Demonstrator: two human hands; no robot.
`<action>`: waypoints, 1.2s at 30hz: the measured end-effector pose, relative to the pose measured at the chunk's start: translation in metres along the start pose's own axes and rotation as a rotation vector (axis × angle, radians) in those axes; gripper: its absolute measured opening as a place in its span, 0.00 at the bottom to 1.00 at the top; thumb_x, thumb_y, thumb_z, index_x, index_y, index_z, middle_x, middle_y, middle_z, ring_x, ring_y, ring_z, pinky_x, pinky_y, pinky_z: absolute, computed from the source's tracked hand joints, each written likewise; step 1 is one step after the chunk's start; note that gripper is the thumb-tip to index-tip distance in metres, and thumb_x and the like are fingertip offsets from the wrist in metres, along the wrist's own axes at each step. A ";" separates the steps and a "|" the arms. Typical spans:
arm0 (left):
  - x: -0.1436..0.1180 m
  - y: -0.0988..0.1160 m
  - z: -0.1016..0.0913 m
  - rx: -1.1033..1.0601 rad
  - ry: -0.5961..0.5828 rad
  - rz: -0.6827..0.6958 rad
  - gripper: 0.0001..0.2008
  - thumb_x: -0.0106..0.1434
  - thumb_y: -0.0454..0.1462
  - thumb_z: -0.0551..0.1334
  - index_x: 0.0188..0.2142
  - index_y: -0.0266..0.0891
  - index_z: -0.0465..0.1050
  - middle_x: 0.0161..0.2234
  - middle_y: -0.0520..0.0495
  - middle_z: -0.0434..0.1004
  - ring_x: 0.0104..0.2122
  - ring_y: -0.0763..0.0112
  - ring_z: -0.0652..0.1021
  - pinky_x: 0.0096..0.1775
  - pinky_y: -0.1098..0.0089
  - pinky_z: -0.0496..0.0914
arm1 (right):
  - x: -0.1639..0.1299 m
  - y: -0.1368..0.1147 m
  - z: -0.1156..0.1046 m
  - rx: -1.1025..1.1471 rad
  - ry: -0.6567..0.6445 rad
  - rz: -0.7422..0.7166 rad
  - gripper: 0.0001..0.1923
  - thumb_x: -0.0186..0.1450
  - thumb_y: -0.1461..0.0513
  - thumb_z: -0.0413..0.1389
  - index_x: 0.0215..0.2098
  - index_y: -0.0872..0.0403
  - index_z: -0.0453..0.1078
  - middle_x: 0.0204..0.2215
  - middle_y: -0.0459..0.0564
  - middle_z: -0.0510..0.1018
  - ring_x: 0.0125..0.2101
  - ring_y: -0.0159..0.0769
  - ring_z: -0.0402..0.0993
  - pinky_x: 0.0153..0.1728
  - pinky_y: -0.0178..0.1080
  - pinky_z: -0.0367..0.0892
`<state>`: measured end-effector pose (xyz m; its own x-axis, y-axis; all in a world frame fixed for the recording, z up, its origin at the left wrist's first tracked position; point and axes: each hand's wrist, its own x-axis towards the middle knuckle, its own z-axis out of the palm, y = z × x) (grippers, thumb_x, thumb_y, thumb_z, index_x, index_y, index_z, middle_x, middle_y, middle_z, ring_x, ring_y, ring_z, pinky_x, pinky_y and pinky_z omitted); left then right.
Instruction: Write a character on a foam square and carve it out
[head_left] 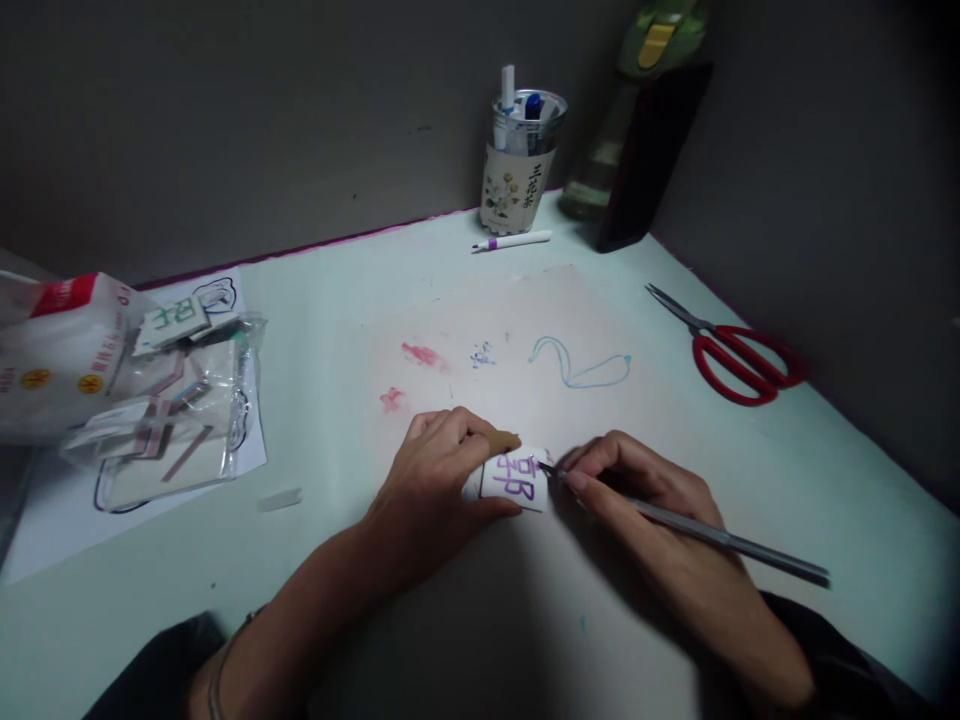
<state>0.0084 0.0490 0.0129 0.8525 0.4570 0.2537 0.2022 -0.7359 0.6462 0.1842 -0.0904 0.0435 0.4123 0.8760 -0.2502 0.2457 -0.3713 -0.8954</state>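
My left hand (pixel 439 465) grips a small white block (pixel 538 495) from its left side, fingers on the far edge and thumb on the near edge. A purple character is drawn on the block's face; my fingers hide its left part. By those fingertips is a tan patch (pixel 504 439) that I cannot make out. My right hand (pixel 645 500) is closed around a slim grey craft knife (pixel 735 543), its handle slanting back to the right. The knife's dark tip meets the block's upper right part, near the purple lines.
Red-handled scissors (pixel 739 365) lie right. Behind stand a cup of markers (pixel 517 190), a green bottle (pixel 592 170) and a dark upright slab (pixel 652 160); a purple marker (pixel 512 241) lies before them. Left are plastic bags (pixel 71 350), paper (pixel 56 535) and a whitish strip (pixel 280 499).
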 end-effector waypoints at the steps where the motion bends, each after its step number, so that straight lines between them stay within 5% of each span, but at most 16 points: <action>1: 0.000 0.000 0.000 0.003 0.002 0.003 0.26 0.55 0.39 0.76 0.51 0.39 0.72 0.42 0.46 0.75 0.43 0.59 0.75 0.48 0.54 0.64 | 0.000 0.000 0.000 -0.002 0.000 0.001 0.10 0.69 0.54 0.56 0.32 0.49 0.69 0.35 0.45 0.78 0.36 0.36 0.71 0.33 0.38 0.62; 15: -0.002 -0.002 0.002 0.013 0.012 -0.003 0.25 0.58 0.42 0.74 0.52 0.43 0.70 0.42 0.46 0.75 0.43 0.58 0.75 0.48 0.53 0.65 | 0.000 -0.003 -0.002 0.004 0.007 -0.006 0.10 0.69 0.54 0.57 0.32 0.50 0.69 0.33 0.46 0.78 0.34 0.36 0.70 0.31 0.39 0.63; 22: 0.000 0.001 0.004 0.053 0.051 -0.016 0.41 0.54 0.44 0.76 0.62 0.38 0.59 0.44 0.44 0.78 0.43 0.57 0.77 0.48 0.54 0.67 | 0.002 -0.003 0.001 0.059 0.051 0.025 0.10 0.67 0.54 0.59 0.31 0.50 0.70 0.30 0.44 0.77 0.29 0.32 0.68 0.29 0.36 0.63; 30: 0.000 0.004 0.007 0.117 0.076 -0.040 0.43 0.53 0.45 0.77 0.61 0.38 0.58 0.42 0.44 0.77 0.40 0.56 0.77 0.46 0.55 0.68 | 0.002 -0.004 0.002 0.044 0.078 0.029 0.10 0.66 0.54 0.59 0.30 0.51 0.71 0.28 0.45 0.77 0.28 0.33 0.68 0.28 0.36 0.63; 36: -0.003 0.009 0.009 0.102 0.080 -0.047 0.53 0.42 0.50 0.80 0.61 0.36 0.58 0.41 0.45 0.76 0.41 0.55 0.75 0.47 0.53 0.68 | 0.004 -0.006 0.005 0.011 0.077 -0.001 0.09 0.67 0.54 0.59 0.32 0.50 0.71 0.31 0.45 0.78 0.30 0.33 0.70 0.28 0.36 0.64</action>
<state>0.0115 0.0367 0.0115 0.8005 0.5274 0.2846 0.2921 -0.7580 0.5832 0.1800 -0.0831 0.0466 0.4783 0.8501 -0.2206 0.2363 -0.3665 -0.8999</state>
